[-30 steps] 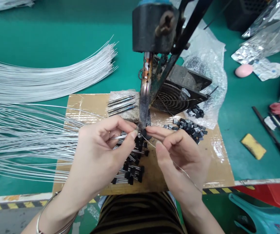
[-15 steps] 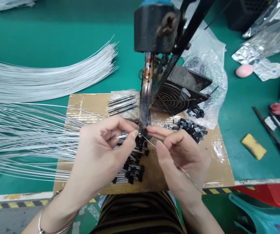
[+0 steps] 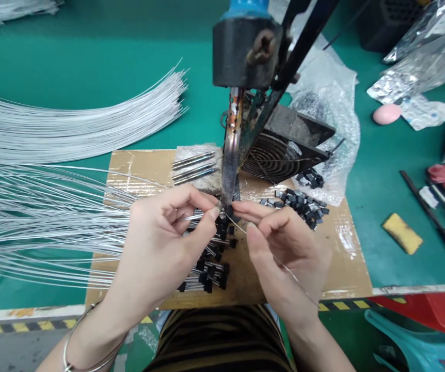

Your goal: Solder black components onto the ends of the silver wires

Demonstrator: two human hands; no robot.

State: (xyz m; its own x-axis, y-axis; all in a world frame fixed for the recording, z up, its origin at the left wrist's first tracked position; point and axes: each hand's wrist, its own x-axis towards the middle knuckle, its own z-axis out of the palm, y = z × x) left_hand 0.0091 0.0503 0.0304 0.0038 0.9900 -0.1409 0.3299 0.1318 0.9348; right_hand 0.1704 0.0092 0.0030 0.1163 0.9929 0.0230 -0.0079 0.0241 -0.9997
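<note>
A soldering iron [image 3: 231, 155], clamped upright in a stand, points down at the spot where both hands meet. My left hand [image 3: 168, 235] pinches a thin grey wire [image 3: 186, 218] between thumb and forefinger, its end close to the iron's tip. My right hand [image 3: 284, 248] is closed on a thin strand of solder wire [image 3: 236, 224], which runs from the tip area back across the palm. The right fingertips lie beside a small black part [image 3: 229, 211] under the tip. My fingers hide much of the joint. Wires with black connectors [image 3: 210, 274] lie below the hands.
A cardboard sheet [image 3: 346, 258] covers the work spot. Behind the iron stands a fan [image 3: 276, 157]; loose black connectors [image 3: 302, 204] lie to its front right. Spare iron tips [image 3: 193, 166] rest on a pad. At left is a wire bundle [image 3: 71, 129]; at right, a yellow sponge [image 3: 402, 233].
</note>
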